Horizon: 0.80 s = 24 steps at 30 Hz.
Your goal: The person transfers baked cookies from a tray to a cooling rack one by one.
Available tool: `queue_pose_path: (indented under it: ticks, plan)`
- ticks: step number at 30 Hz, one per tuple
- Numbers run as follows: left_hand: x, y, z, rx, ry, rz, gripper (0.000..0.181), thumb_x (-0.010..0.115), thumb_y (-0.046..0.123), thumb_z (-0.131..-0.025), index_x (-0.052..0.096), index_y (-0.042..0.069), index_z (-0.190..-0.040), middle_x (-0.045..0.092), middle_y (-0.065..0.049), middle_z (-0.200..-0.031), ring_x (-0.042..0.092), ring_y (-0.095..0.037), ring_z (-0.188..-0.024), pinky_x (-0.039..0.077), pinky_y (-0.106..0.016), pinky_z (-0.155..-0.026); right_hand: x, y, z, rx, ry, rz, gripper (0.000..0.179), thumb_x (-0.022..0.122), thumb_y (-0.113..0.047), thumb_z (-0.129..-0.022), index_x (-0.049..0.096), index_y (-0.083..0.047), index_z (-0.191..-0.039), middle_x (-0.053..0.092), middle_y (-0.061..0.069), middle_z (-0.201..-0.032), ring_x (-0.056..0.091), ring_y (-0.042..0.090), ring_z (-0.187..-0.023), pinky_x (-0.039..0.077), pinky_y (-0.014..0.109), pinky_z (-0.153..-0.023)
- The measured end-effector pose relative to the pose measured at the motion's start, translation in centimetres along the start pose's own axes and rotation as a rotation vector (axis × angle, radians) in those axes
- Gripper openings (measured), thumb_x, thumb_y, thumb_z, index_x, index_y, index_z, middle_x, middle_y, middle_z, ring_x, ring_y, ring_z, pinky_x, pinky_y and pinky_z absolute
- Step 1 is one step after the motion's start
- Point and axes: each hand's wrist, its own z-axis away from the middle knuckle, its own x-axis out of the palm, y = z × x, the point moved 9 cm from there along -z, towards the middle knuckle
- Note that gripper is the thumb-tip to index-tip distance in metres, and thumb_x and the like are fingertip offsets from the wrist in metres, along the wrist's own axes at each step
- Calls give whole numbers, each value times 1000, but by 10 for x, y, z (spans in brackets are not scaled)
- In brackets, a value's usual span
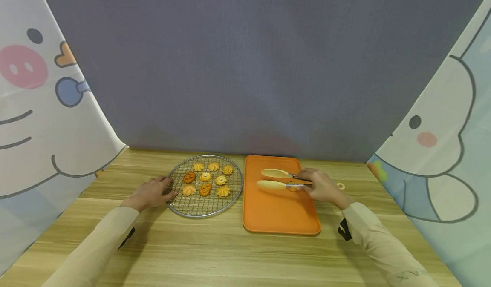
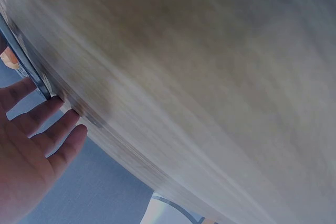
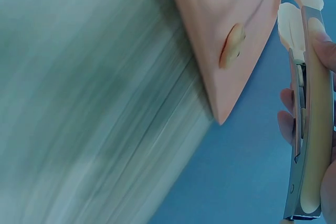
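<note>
My left hand [image 1: 151, 193] rests at the left rim of a round wire cooling rack [image 1: 197, 206], its loosely straight fingers touching the metal edge. Several cookies lie spaced out on the rack, among them a brown pretzel-shaped cookie [image 1: 205, 189] and a star-shaped piped cookie [image 1: 223, 191]. Over the orange tray [image 1: 281, 219], my right hand [image 1: 320, 186] grips food tongs [image 3: 315, 119] with cream-coloured tips pointing left and spread apart, nothing between them. One cookie [image 3: 232, 45] lies on the tray, partly behind the tongs in the head view.
The rack and tray stand side by side on a wooden table [image 1: 184, 253]. A grey fabric panel [image 1: 245, 65] rises at the table's back edge. Cartoon-printed curtains [image 1: 46, 129] flank both sides.
</note>
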Motion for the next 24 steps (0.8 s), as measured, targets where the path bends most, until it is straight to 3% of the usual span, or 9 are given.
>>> queue_pose_path:
  ticks: [3,9,13,18,24]
  plan:
    - [-1,0,0,4,12,-1,58,55,44,-87,51,0,-125,49,-31,-124,50,-51,-106,43,-62,-83,-3,6,6,18,0,9,34,72,-12,-77,66,-2,-109,65,13,-108,63,24,-89,51,40,-73]
    - [-1,-1,0,4,16,6,58,54,44,-88,50,0,-125,49,-31,-124,49,-51,-108,41,-63,-84,-10,17,17,39,19,1,34,74,-14,-75,67,-2,-106,66,10,-102,54,7,-66,45,27,-60]
    - [1,-2,0,-2,4,2,59,54,44,-88,50,0,-126,48,-31,-125,49,-51,-108,42,-62,-84,-13,25,25,39,39,6,34,75,-12,-74,67,-1,-104,67,9,-98,59,13,-69,49,30,-62]
    - [1,-1,0,1,-3,-4,60,55,45,-87,50,0,-126,49,-31,-124,50,-50,-107,43,-62,-83,-16,32,34,39,37,11,31,74,-9,-75,66,0,-103,67,11,-99,64,26,-85,53,40,-69]
    - [1,-1,-1,5,2,-7,59,55,44,-88,50,0,-126,49,-31,-124,50,-50,-107,43,-62,-83,-22,38,43,36,51,14,32,74,-8,-74,67,0,-103,67,11,-99,65,25,-84,53,40,-69]
